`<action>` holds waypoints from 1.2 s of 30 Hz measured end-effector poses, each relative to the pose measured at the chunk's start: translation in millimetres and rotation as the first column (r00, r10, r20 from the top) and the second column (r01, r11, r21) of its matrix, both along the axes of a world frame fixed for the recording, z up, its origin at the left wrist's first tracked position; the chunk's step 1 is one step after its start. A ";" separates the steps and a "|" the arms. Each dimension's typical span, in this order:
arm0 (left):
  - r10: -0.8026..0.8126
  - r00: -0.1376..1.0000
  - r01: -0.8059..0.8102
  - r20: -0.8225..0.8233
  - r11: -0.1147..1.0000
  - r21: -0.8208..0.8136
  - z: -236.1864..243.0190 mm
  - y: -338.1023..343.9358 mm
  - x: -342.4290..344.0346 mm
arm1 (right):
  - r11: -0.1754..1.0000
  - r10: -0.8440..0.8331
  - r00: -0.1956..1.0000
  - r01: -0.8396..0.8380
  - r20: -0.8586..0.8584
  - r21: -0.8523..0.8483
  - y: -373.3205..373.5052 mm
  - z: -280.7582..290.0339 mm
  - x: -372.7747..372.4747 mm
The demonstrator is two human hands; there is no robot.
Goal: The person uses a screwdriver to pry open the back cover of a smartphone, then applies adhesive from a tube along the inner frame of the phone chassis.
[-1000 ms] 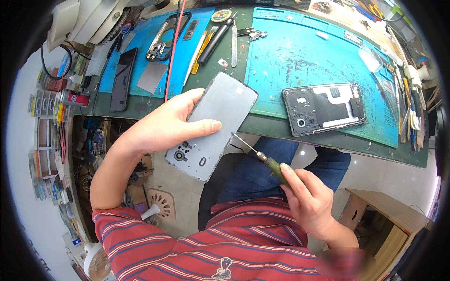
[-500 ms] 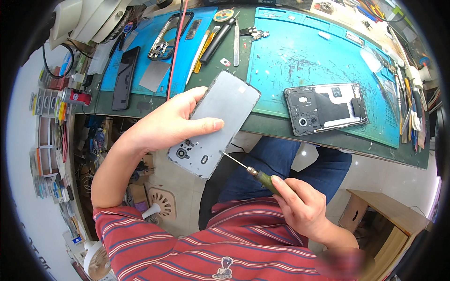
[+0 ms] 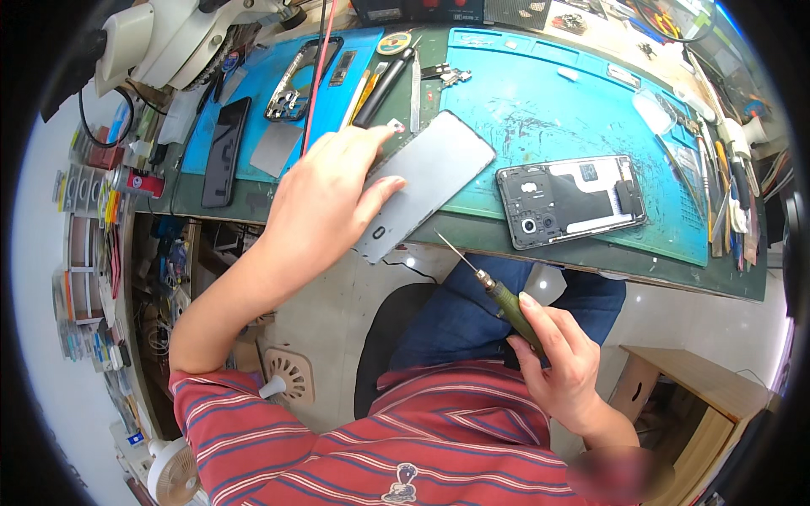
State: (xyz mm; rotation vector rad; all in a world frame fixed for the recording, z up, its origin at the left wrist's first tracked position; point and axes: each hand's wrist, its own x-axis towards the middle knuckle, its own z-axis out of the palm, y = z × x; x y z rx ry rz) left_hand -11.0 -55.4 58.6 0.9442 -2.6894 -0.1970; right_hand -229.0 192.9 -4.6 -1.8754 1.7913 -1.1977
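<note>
My left hand (image 3: 325, 198) is at the bench's near edge with its thumb over a grey phone back cover (image 3: 439, 160). The index finger stretches past the cover's left side, and the other fingers are mostly hidden. Slanting up to the right, the cover has its lower end over the bench edge; a small oval opening shows there. My right hand (image 3: 557, 358) is wrapped round a green-handled tool (image 3: 510, 304) with a thin metal shaft. Its tip points up-left, apart from the cover. An opened phone (image 3: 574, 202) lies on the blue mat, its dark inside facing up.
A dark phone (image 3: 224, 156) and a metal phone frame (image 3: 295, 93) lie on the left mat. Tweezers (image 3: 415, 88) and a black rod-like tool (image 3: 384, 88) lie behind the cover. Several hand tools (image 3: 734, 185) line the right side. A red cable (image 3: 316, 84) hangs down at left.
My left hand and the back cover have moved up and right, toward the bench. The green-handled tool's tip has come away from the cover. The index finger now shows stretched out.
</note>
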 end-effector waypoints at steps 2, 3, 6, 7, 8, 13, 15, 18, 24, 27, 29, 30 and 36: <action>-0.150 0.989 0.151 0.015 0.971 -0.183 2.9 3.2 2.3 | 1.000 0.007 1.000 -0.007 -0.010 0.002 0.6 0.6 -2.2; -0.224 0.974 0.224 0.021 0.956 -0.188 9.7 11.7 3.6 | 1.000 0.016 1.000 -0.016 -0.018 0.006 1.1 0.6 -3.2; -0.500 0.862 0.495 -0.082 0.866 -0.079 15.4 32.1 3.2 | 0.999 0.053 0.998 -0.053 -0.024 0.006 3.0 2.6 -3.1; -0.530 0.847 0.524 -0.048 0.846 -0.100 14.0 33.2 8.1 | 0.998 0.069 0.997 -0.069 -0.025 -0.006 2.8 3.5 -2.6; -0.558 0.830 0.553 -0.013 0.825 -0.119 13.4 33.4 13.8 | 0.996 0.085 0.996 -0.086 -0.025 -0.018 2.8 4.1 -2.3; -0.561 0.824 0.552 -0.084 0.827 -0.111 16.6 36.8 22.8 | 0.987 0.145 0.989 -0.147 -0.040 -0.066 7.9 2.8 -5.3; -0.562 0.819 0.549 -0.115 0.826 -0.123 19.7 45.0 29.8 | 0.983 0.177 0.984 -0.175 0.017 -0.062 13.8 6.3 -5.1; -0.546 0.829 0.523 -0.121 0.833 -0.178 27.1 54.2 35.5 | 0.978 0.209 0.974 -0.208 0.082 -0.025 20.8 15.5 -5.8; -0.007 0.997 0.016 -0.078 0.992 0.123 57.1 51.7 80.0 | 0.989 0.120 0.989 -0.127 0.091 0.072 34.4 20.1 -27.0; 0.041 0.972 -0.135 0.231 0.903 0.409 49.3 59.5 83.0 | 0.992 0.116 0.992 -0.118 0.040 0.034 31.2 16.3 -26.7; 0.008 0.925 -0.182 0.379 0.886 0.426 42.3 58.0 88.0 | 0.994 0.096 0.995 -0.097 0.034 0.042 31.3 13.2 -25.3; -0.024 0.887 -0.182 0.460 0.899 0.398 42.1 56.4 90.1 | 0.995 0.082 0.996 -0.084 0.028 0.049 31.9 12.7 -25.3; -0.149 0.979 0.116 0.137 0.968 0.222 43.2 70.0 57.1 | 0.990 0.130 0.991 -0.130 0.009 0.047 31.2 16.1 -22.5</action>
